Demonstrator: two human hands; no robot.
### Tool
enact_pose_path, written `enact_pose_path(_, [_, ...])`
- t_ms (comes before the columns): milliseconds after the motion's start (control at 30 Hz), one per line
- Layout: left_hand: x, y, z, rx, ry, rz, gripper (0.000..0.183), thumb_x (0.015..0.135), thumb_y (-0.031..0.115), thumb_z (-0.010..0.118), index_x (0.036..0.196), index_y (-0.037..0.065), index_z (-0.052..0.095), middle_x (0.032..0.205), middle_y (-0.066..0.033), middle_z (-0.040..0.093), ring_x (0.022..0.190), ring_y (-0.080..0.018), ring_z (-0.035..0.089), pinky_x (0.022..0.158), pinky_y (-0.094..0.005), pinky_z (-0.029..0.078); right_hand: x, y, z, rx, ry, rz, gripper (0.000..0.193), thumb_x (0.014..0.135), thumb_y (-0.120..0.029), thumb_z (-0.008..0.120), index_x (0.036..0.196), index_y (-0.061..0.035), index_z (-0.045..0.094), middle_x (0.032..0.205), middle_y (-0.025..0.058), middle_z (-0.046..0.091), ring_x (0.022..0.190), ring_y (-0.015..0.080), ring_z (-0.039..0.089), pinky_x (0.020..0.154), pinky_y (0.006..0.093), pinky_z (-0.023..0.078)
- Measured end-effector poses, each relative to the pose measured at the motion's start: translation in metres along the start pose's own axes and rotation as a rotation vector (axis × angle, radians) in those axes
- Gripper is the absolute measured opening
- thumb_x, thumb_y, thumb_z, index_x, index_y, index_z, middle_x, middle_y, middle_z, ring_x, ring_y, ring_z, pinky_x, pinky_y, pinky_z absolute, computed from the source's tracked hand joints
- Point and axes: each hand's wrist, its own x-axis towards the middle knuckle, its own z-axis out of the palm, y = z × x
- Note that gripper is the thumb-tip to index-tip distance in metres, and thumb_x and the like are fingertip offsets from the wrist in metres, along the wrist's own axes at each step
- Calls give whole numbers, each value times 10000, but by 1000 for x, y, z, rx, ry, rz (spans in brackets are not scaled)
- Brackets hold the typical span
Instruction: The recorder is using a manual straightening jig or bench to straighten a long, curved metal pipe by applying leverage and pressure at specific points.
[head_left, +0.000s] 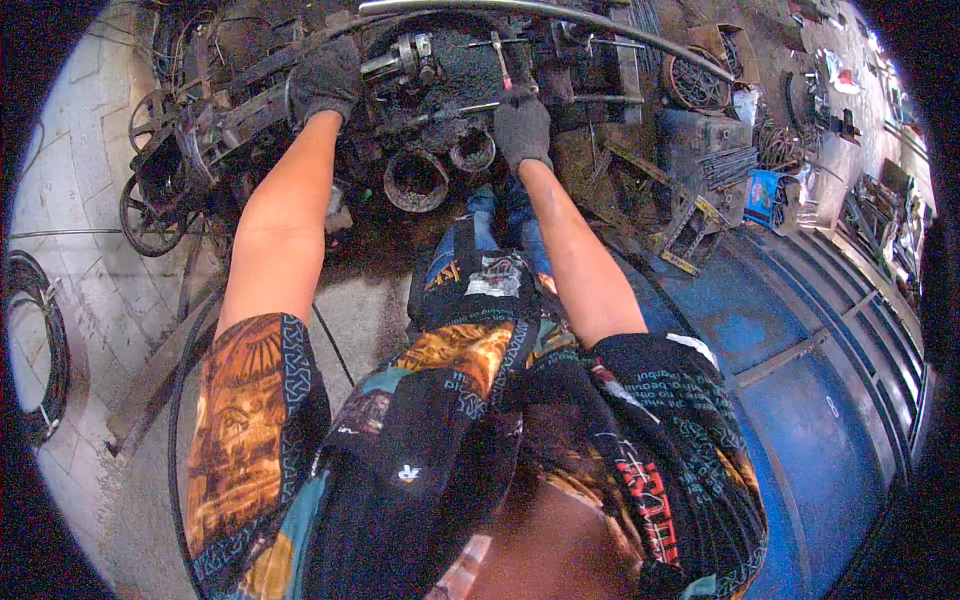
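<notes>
A dark, greasy machine stands in front of me, with a metal shaft and collar in its middle. My left hand, in a dark work glove, rests at the machine's left side; its fingers blend into the dark metal. My right hand, gloved too, is closed at the right side, around the lower end of a slim tool with a red section. The tool points away from me, its far end beside a thin crossbar. Dark shavings or grime cover the bed between my hands. Two round, open-ended cylinders face me below.
A long metal pipe crosses over the machine's far side. Handwheels sit at its left. Boxes and a basin of rods stand at right, near a blue metal panel. A coiled black hose lies on the left floor.
</notes>
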Motion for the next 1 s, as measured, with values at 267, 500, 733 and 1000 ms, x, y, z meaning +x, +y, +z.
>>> enact_pose_path(267, [1,0,-3,26,-178,-144,401,969,366,464,1055,66,715,998,-199,701,907,-384,682,813,-534,526,-14,18,4,17,91,-13,334,967,-309,539,1044,-31,707,1026,264,691,984,465,650,850,517,507])
enact_pose_path(500, [-3,-24,44,128,95,-34,350,964,307,460,1032,73,712,951,-187,717,805,-360,698,718,-513,544,-4,0,-2,72,-3,56,329,971,-312,543,1020,-38,718,1039,269,686,1012,457,643,865,506,503])
enact_pose_path(733, [-5,-14,38,46,426,143,348,962,319,467,1026,74,706,961,-194,715,828,-354,699,700,-496,551,-10,17,-2,17,81,-6,368,978,-340,522,1002,-16,693,1028,274,677,1017,476,624,846,536,489])
enact_pose_path(1000, [2,-6,20,188,24,-61,347,967,313,462,1015,78,712,928,-186,719,832,-351,700,711,-497,552,7,23,-1,-23,-33,35,389,987,-353,512,1016,-12,697,1001,273,680,1000,469,634,851,526,496])
